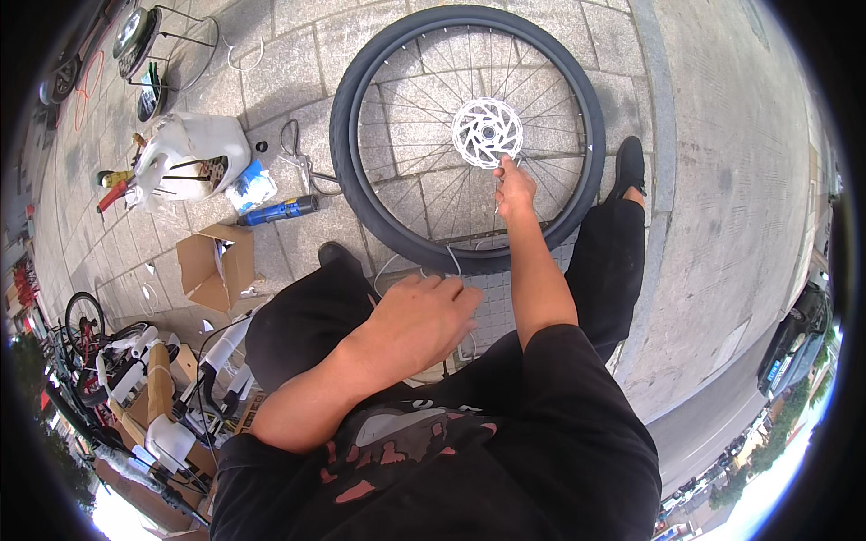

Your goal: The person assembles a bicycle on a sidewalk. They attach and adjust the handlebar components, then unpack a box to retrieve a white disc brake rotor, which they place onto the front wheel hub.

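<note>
A bicycle wheel [345, 144] with a black tyre lies flat on the paving in front of me. A silver brake rotor [467, 117] sits on its hub. My right hand [516, 189] reaches over the spokes, thumb and fingers pinched together at the rotor's near edge; whatever they grip is too small to make out. Nearer my body, my left hand [419, 317] hangs above my lap, back up and fingers curled under. Its fingertips and anything within them are hidden. Thin pale cable or strip [454, 260] shows between this hand and the tyre.
At left lie a white scooter-like body panel [216, 140], a blue cylinder [280, 210] and an open cardboard box [244, 261]. Partly wrapped bicycle parts [167, 442] crowd the lower left. A kerb [663, 117] runs along the right, with a parked car [798, 338] beyond.
</note>
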{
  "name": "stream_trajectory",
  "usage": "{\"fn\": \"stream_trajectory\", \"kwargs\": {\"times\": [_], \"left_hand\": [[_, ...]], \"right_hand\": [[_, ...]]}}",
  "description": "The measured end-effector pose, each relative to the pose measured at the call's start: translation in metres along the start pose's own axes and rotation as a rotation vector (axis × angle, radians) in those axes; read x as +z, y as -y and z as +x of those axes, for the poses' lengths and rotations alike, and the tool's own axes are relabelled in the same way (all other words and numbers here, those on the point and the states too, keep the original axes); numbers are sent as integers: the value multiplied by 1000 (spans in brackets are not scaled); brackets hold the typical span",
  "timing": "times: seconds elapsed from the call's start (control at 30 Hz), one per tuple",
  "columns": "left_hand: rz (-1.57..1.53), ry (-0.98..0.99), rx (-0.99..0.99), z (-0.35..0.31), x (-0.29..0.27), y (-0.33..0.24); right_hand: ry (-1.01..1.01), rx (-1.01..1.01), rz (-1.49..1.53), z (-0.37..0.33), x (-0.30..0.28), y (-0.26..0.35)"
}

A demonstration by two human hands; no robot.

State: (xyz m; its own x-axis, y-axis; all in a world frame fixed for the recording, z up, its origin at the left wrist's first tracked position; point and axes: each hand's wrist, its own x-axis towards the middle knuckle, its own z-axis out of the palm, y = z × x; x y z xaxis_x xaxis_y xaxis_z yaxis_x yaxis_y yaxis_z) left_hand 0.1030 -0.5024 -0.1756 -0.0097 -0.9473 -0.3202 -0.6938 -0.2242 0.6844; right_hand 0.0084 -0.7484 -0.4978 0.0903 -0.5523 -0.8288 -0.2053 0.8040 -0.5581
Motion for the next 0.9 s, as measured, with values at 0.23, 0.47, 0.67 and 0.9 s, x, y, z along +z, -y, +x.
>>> {"fn": "stream_trajectory", "kwargs": {"times": [0.23, 0.47, 0.67, 0.9], "left_hand": [[0, 12, -4, 3, 1, 0], [5, 10, 10, 4, 2, 0], [70, -11, 63, 5, 7, -5], [87, -223, 141, -8, 24, -4]], "right_hand": [[-2, -3, 1, 0, 2, 5], [-24, -58, 16, -4, -4, -2], [25, -411, -386, -31, -46, -93], [239, -666, -768, -95, -70, -166]]}}
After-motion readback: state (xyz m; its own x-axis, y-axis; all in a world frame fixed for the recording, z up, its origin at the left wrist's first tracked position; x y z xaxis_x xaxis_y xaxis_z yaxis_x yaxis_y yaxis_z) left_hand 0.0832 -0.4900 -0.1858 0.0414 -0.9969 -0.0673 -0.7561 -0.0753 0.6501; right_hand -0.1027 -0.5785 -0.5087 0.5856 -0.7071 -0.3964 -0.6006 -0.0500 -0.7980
